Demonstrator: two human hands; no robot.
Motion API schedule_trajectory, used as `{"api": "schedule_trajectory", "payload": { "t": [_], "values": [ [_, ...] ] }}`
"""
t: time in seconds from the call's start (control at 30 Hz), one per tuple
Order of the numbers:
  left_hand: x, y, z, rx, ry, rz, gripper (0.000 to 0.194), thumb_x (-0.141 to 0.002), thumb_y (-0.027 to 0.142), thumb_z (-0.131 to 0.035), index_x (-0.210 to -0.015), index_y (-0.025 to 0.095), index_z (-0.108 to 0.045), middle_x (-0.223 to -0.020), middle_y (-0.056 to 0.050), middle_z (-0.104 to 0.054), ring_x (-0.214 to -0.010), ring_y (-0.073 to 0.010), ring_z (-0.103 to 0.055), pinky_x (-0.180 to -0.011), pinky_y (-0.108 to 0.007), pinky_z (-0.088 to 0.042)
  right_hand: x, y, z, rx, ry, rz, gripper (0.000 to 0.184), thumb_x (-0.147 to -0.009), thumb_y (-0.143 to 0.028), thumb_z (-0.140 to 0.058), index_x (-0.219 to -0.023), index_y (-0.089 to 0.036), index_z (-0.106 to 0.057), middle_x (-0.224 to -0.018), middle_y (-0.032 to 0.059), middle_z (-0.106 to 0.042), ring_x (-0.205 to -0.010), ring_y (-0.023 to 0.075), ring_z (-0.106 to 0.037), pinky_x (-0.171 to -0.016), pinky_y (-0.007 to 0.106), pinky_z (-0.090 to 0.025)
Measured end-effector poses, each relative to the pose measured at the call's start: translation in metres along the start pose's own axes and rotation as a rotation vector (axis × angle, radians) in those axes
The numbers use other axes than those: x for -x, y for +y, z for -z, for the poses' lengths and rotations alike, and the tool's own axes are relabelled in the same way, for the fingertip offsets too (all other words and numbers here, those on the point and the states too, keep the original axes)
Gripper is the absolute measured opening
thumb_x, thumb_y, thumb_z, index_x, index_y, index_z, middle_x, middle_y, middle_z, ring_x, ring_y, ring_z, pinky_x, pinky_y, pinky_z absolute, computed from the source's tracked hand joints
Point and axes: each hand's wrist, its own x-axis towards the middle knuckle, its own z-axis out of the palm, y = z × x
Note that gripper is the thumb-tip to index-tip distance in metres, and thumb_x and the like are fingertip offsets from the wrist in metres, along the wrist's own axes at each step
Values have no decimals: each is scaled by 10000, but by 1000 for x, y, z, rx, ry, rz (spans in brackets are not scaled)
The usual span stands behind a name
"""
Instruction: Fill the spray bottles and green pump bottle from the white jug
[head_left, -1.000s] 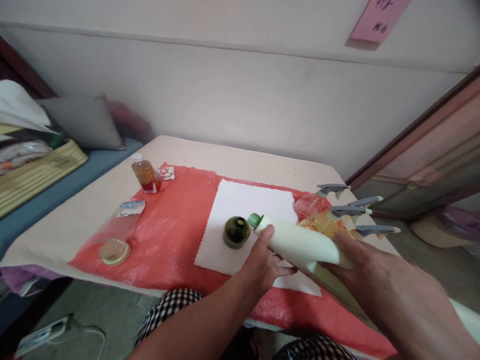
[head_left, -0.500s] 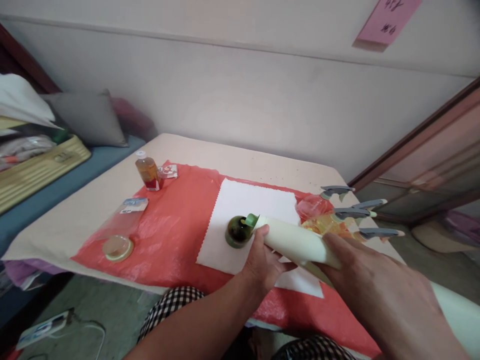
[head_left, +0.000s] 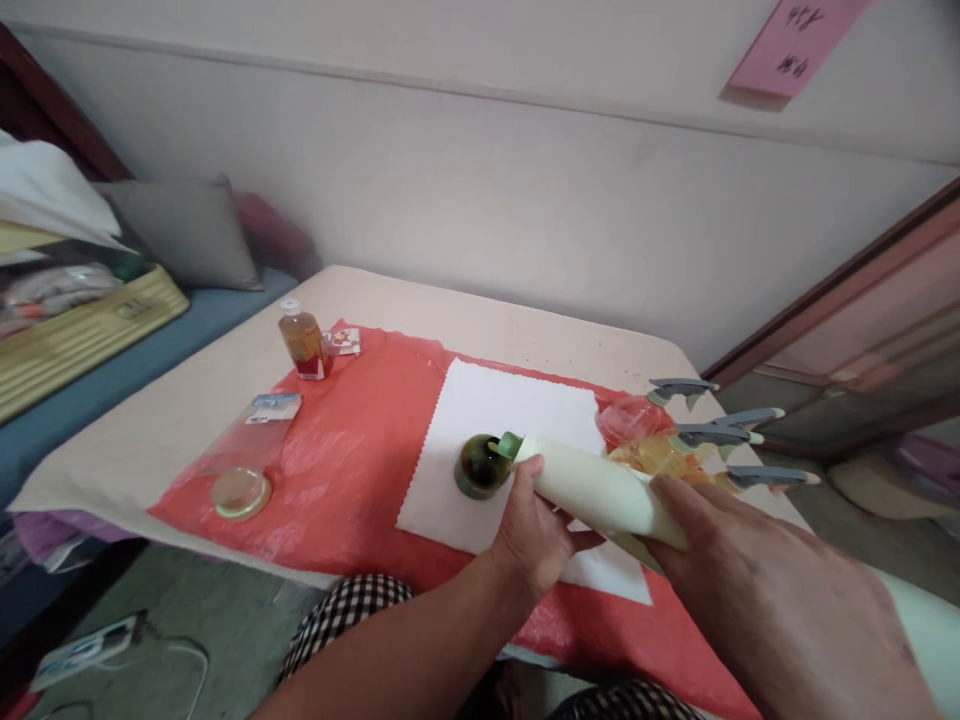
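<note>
A long cream bottle (head_left: 592, 488) with a green flip cap (head_left: 510, 446) lies tilted, its tip over the mouth of a small dark green jar (head_left: 480, 466). The jar stands on a white cloth (head_left: 517, 410) on a red plastic sheet (head_left: 352, 470). My left hand (head_left: 534, 530) is closed round the bottle's neck just behind the cap. Wrapped round the bottle's body farther back is my right hand (head_left: 757, 600).
Three spray bottles with grey triggers (head_left: 705, 435) lie at the right of the sheet. A small amber bottle (head_left: 302, 342) and a packet (head_left: 343, 342) stand at the far left, a clear jar (head_left: 244, 465) lies on its side near the front left. A bed (head_left: 90, 340) is beyond.
The cream bottle's tip has moved left from beside the jar to over its mouth, and the green cap has flipped open. Both hands followed it.
</note>
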Motion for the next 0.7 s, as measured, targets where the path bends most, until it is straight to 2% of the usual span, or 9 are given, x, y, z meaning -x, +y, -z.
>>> {"api": "schedule_trajectory", "payload": {
  "t": [0.1, 0.27, 0.5, 0.7],
  "values": [
    [0, 0, -1, -15, 2, -8, 628, -849, 601, -531, -1347, 219, -559, -1375, -131, -569, -1127, -308, -564, -780, -412, -535, -1, 0, 0, 23, 14, -15, 136, -794, -426, -578, -821, -302, -627, -668, 48, -673, -505, 271, -616, -422, 324, -289],
    [-2, 1, 0, -24, -29, 16, 761, -827, 750, -524, -1366, 212, -555, -1399, -151, -568, -1174, -323, -562, -784, -397, -537, -1, -5, 2, 30, -37, -32, 94, -793, -393, -604, -803, -299, -610, -689, 42, -683, -540, 264, -628, -435, 322, -300],
    [-1, 0, -1, 17, -20, 27, 675, -857, 680, -519, -1321, 195, -594, -1336, -147, -599, -1135, -301, -574, -754, -367, -536, -2, -10, 6, 48, -6, -15, 53, -755, -323, -557, -774, -293, -596, -655, 47, -678, -526, 264, -627, -443, 333, -313],
    [-1, 1, -2, 48, -5, 43, 658, -834, 670, -547, -1275, 187, -622, -1258, -130, -617, -1021, -262, -586, -706, -334, -518, -2, -13, 10, 69, 28, 10, 113, -757, -255, -488, -781, -287, -594, -641, 49, -663, -519, 258, -624, -455, 344, -327]
  ]
}}
